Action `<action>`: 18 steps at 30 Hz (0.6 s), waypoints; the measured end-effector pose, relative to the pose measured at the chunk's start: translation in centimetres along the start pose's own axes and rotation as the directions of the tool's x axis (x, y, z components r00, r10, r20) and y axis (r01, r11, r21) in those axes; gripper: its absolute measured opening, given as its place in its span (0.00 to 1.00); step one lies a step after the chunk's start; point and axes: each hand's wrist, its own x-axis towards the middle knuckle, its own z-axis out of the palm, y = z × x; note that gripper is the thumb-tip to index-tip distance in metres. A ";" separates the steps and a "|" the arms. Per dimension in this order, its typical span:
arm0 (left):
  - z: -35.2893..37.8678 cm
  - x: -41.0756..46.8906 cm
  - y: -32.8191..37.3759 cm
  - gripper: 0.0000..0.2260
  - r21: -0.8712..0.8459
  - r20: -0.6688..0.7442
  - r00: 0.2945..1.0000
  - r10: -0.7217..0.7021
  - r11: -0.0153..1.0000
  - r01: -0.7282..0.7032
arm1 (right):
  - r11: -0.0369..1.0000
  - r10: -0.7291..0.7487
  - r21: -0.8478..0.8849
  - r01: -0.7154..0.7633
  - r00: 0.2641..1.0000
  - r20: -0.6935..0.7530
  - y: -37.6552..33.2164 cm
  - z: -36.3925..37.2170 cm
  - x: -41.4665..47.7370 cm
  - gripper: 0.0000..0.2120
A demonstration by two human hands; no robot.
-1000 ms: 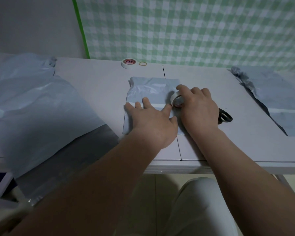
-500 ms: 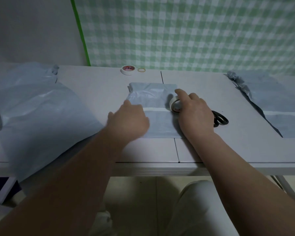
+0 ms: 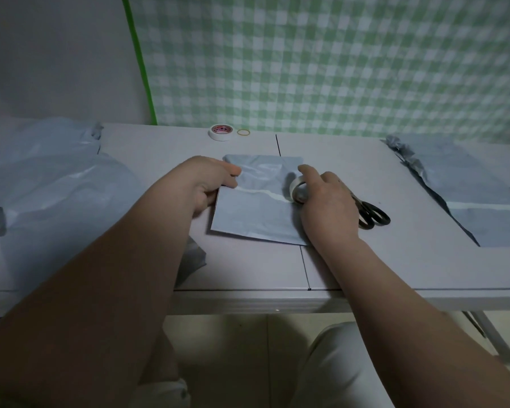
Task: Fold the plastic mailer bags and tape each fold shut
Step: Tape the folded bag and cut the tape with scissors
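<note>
Head view: left hand (image 3: 206, 184) pinches the bag's (image 3: 253, 214) left edge; right hand (image 3: 329, 201) grips the tape roll (image 3: 297, 192) on it.

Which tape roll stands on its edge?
The roll held by the right hand, on the folded bag; the red-labelled roll lies flat farther back.

Bare tabletop (image 3: 248, 266) before the folded mailer (image 3: 253, 213), scissors (image 3: 373, 215) close right, spare tape roll (image 3: 221, 132) behind
</note>
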 end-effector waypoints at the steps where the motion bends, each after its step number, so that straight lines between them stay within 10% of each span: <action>1: -0.2 -0.1 0.0 0.17 -0.014 0.021 1.000 -0.002 1.000 0.002 | 1.000 0.000 -0.005 0.000 1.000 0.006 -0.1 0.0 0.0 0.24; 10: -4.7 0.4 -2.1 0.23 0.260 -0.095 0.984 0.147 0.958 -0.118 | 0.985 -0.068 0.160 0.058 0.996 0.056 -2.6 1.2 -0.1 0.24; 15: -5.6 -0.6 -2.1 0.19 0.881 -0.114 0.913 0.393 0.465 -0.090 | 0.958 -0.096 0.276 0.082 0.995 0.038 -3.8 1.9 -0.1 0.22; 18: -2.9 -2.0 -1.7 0.16 0.925 -0.027 0.824 0.565 0.327 -0.195 | 0.942 -0.048 0.333 0.040 0.999 0.015 -3.8 1.8 -0.1 0.20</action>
